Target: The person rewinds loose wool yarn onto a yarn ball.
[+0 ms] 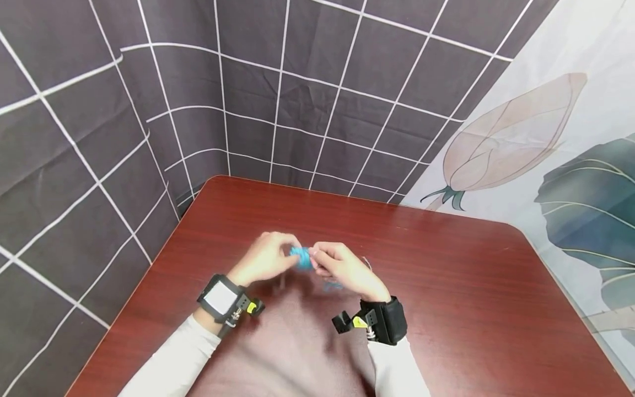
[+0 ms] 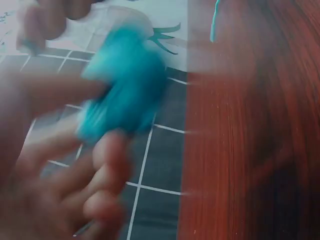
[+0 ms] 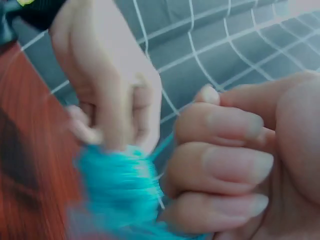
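Between the two hands is a small bundle of turquoise cord (image 1: 301,258), its strands wound side by side in the right wrist view. My left hand (image 1: 268,256) grips the bundle between thumb and fingers; in the left wrist view the bundle (image 2: 125,85) is blurred. Close on its right, my right hand (image 1: 344,270) has its fingers curled and pinches a strand of the cord (image 3: 162,146) that runs from the bundle. The strand's end inside the right fingers is hidden. A loose piece of cord (image 1: 333,285) hangs below the right hand.
Both hands are above a reddish-brown wooden table (image 1: 446,286). A dark curtain with a white grid (image 1: 317,99) stands behind and to the left, and a pale floral cloth (image 1: 506,143) to the right. Each wrist wears a black strap with a camera mount (image 1: 392,320).
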Motion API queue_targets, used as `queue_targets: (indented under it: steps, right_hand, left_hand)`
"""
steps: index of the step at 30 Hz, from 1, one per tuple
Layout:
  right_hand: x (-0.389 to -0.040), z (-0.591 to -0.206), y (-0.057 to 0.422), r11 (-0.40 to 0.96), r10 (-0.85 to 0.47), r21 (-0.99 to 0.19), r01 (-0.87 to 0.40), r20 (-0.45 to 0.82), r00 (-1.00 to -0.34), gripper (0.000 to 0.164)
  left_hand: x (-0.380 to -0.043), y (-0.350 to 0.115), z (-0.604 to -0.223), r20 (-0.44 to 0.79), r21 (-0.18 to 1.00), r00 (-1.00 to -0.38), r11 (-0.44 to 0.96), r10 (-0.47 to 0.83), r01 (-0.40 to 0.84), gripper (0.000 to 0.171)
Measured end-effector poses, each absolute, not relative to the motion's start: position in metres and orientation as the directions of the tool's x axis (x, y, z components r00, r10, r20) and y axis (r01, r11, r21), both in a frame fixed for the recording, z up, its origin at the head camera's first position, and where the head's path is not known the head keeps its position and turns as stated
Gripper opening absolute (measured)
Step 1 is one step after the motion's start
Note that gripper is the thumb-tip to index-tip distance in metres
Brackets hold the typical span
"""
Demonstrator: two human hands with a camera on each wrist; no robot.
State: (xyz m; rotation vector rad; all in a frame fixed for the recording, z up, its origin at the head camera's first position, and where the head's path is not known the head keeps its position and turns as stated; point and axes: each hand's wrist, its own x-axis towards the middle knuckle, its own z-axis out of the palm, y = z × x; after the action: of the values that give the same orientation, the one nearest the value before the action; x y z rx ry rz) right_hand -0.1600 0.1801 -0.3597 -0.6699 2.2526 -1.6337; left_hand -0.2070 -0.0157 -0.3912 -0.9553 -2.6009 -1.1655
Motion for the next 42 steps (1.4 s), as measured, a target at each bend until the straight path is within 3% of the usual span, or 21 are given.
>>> queue_targets:
  steps: [3,5,8,11,14,15,16,18,22,25,27,29,31,34,37,39,42]
  right_hand:
    - [-0.159,-0.362,0.175,0.306,-0.571,-0.911,-0.275,0.056,-0.819,0.035]
    - [-0.163,-0.371,0.176,0.331,-0.57,-0.905,-0.269,0.035,-0.821,0.035]
    - [-0.173,-0.388,0.183,0.263,-0.539,-0.952,-0.158,-0.009,-0.842,0.033]
    - [-0.18,-0.399,0.193,0.148,-0.471,-0.988,-0.051,-0.025,-0.882,0.032]
    - [-0.181,-0.396,0.2,0.106,-0.421,-0.993,-0.052,0.002,-0.907,0.034]
    - [-0.18,-0.393,0.201,0.114,-0.414,-0.991,-0.066,0.013,-0.91,0.034]
    - [-0.178,-0.388,0.201,0.12,-0.418,-0.99,-0.077,0.02,-0.908,0.035]
    - [-0.173,-0.377,0.2,0.155,-0.447,-0.982,-0.111,0.031,-0.894,0.036]
    - [-0.162,-0.361,0.191,0.226,-0.515,-0.962,-0.15,0.013,-0.857,0.034]
    - [-0.165,-0.37,0.19,0.243,-0.55,-0.96,-0.137,-0.02,-0.835,0.033]
    - [-0.173,-0.385,0.194,0.211,-0.551,-0.974,-0.08,-0.051,-0.833,0.033]
    - [-0.179,-0.398,0.2,0.15,-0.536,-0.988,-0.02,-0.065,-0.842,0.033]
    - [-0.185,-0.408,0.206,0.091,-0.5,-0.996,0.02,-0.063,-0.864,0.032]
    - [-0.187,-0.406,0.212,0.058,-0.443,-0.998,0.013,-0.038,-0.896,0.032]
    - [-0.182,-0.391,0.21,0.091,-0.438,-0.995,-0.041,-0.003,-0.899,0.034]
    - [-0.175,-0.378,0.204,0.135,-0.468,-0.987,-0.091,0.017,-0.883,0.035]
    - [-0.164,-0.362,0.192,0.239,-0.527,-0.95,-0.2,0.046,-0.849,0.035]
  left_hand:
    - [-0.209,-0.017,-0.389,0.423,0.724,-0.877,0.497,0.228,0.479,0.014]
    - [-0.209,-0.019,-0.388,0.409,0.825,-0.9,0.361,0.149,0.434,0.018]
    - [-0.208,-0.021,-0.386,0.358,0.915,-0.906,0.107,0.227,0.389,0.021]
    - [-0.206,-0.022,-0.386,0.346,0.921,-0.804,-0.01,0.483,0.39,0.022]
    - [-0.204,-0.021,-0.385,0.346,0.834,-0.625,0.076,0.7,0.547,0.019]
    - [-0.204,-0.02,-0.385,0.335,0.792,-0.591,0.121,0.734,0.599,0.018]
    - [-0.203,-0.02,-0.386,0.321,0.745,-0.588,0.186,0.743,0.641,0.016]
    - [-0.205,-0.018,-0.387,0.315,0.668,-0.658,0.333,0.684,0.666,0.012]
    - [-0.209,-0.017,-0.389,0.403,0.681,-0.849,0.508,0.342,0.528,0.013]
    - [-0.211,-0.019,-0.388,0.436,0.788,-0.886,0.409,0.157,0.46,0.019]
    - [-0.21,-0.02,-0.385,0.409,0.862,-0.898,0.252,0.163,0.439,0.021]
    - [-0.208,-0.021,-0.384,0.387,0.9,-0.884,0.099,0.261,0.424,0.023]
    - [-0.206,-0.021,-0.383,0.381,0.91,-0.831,-0.006,0.405,0.414,0.024]
    - [-0.203,-0.02,-0.384,0.396,0.862,-0.677,0.003,0.62,0.507,0.022]
    - [-0.202,-0.017,-0.386,0.371,0.765,-0.552,0.091,0.747,0.638,0.017]
    - [-0.201,-0.015,-0.387,0.369,0.683,-0.547,0.18,0.751,0.708,0.014]
    - [-0.202,-0.012,-0.388,0.411,0.614,-0.686,0.374,0.6,0.695,0.011]
